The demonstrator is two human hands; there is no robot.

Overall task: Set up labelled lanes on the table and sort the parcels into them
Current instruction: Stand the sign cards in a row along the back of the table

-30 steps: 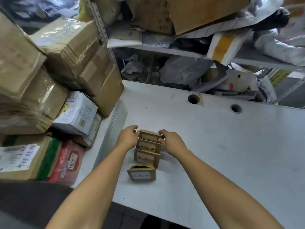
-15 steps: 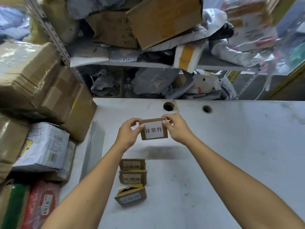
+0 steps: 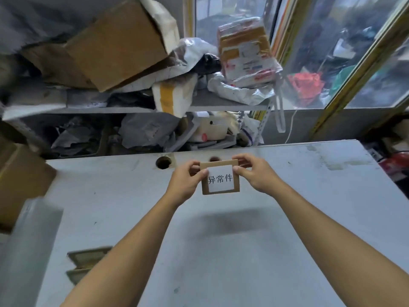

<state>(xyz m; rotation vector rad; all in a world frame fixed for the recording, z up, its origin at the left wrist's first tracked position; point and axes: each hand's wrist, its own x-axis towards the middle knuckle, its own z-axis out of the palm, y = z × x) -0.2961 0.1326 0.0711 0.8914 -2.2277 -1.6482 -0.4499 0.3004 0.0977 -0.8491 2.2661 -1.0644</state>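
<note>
Matt brown cardboard is seen on the label card [image 3: 220, 179], faced with smooth white paper. The table [image 3: 287, 218] is painted grey, smooth, scuffed. Glossy plastic wrap is seen on the parcel [image 3: 245, 52]; plain cardboard on the box [image 3: 119, 43].

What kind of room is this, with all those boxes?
Probably a parcel sorting room. Cardboard boxes and mail bags crowd the shelf, and both hands hold a lane label above the table.

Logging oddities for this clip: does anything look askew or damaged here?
The large cardboard box on the upper shelf sits tilted, one flap hanging open. The label card pinched between left hand and right hand is held level above the table, undamaged.
</note>
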